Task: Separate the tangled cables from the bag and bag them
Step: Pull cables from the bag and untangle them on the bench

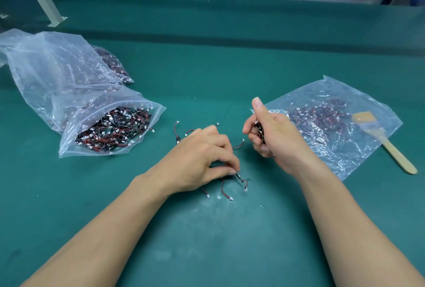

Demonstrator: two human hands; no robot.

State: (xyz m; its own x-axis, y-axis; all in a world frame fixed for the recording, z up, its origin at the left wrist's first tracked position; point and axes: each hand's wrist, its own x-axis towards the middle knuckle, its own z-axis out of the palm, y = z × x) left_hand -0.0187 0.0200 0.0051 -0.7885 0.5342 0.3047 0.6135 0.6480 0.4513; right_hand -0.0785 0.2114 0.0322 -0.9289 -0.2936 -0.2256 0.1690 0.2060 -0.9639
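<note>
My left grip pinches one loose cable; right grip, clutching a bundle, sits just beside the bag.

The left hand covers part of the loose cables on the mat. The right hand, fingers curled, hides most of its bundle. A crumpled bag, cut by the left edge, screens a second bag.
</note>
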